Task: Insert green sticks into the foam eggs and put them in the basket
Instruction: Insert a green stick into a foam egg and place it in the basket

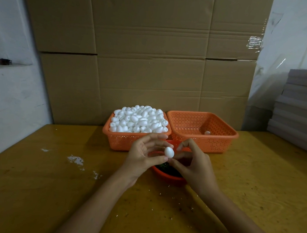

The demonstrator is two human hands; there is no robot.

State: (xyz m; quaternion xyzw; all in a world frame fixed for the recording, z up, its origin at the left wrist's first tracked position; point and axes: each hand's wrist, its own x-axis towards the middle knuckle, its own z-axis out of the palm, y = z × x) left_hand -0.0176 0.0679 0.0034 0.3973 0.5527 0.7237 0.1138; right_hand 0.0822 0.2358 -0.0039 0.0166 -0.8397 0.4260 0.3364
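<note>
Two hands: we see both raised over the table, meeting at one foam egg held above the red bowl.
Left hand: palm turned inward, it pinches the foam egg between thumb and fingertips; the upper fingers are spread loosely above it.
Right hand: the fingers are curled, the forefinger arched over, and the thumb tip reaches in at the egg's lower end beside the left thumb. We cannot tell whether it pinches a stick there; anything so thin is hidden by the fingers.
Foam egg: white, in the air between the two hands, in front of both baskets and in neither.
Green sticks: a dark green bunch lies in the red bowl, mostly hidden under the hands.
Full basket: orange, perforated, at the back left, heaped over the rim with white egg heap.
Second basket: the same orange kind, touching the full basket on its right; we see a single egg on its floor near the front wall.
Table: yellowish wood, with white crumbs scattered to the left of the hands.
Backdrop: cardboard boxes stand stacked behind the baskets, and grey boards are piled at the right edge.
</note>
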